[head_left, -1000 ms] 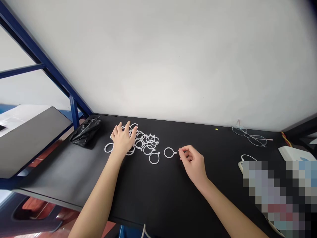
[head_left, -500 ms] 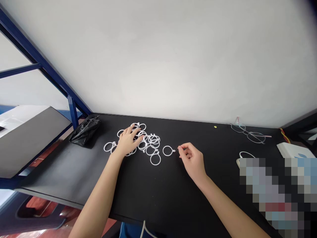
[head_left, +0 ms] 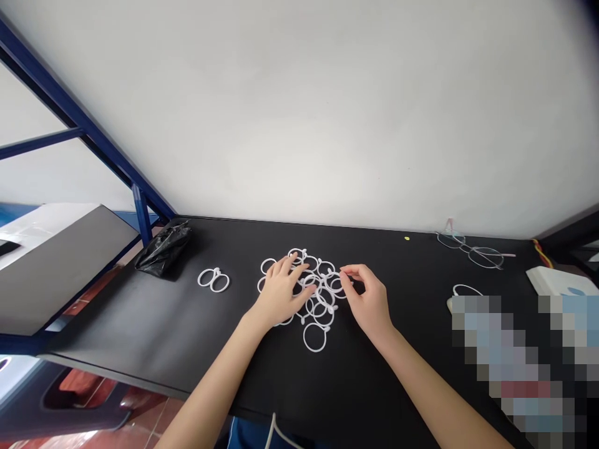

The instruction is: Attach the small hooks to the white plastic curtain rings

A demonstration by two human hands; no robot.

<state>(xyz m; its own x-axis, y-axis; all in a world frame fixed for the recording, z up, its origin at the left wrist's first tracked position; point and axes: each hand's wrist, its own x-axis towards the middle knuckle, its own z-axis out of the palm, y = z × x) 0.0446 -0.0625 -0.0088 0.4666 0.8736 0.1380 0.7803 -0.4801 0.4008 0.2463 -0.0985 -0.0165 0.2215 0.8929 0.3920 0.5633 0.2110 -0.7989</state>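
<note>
Well, the white plastic rings (head_left: 321, 298) lie in one tangled pile between both hands, too overlapped for an exact count. The left hand (head_left: 281, 293) rests spread on its left side. The right hand (head_left: 367, 296) curls at its right edge, fingertips close together; I cannot tell if they pinch a ring. Two linked rings (head_left: 214, 280) lie apart on the black table (head_left: 327, 386). The left forearm (head_left: 219, 368) and right forearm (head_left: 421, 380) angle inward.

Before me: smooth white plastic rings (head_left: 314, 352).
Matt black table (head_left: 374, 386) beneath them; glossy, creased black plastic bag (head_left: 163, 249) nearby.
</note>
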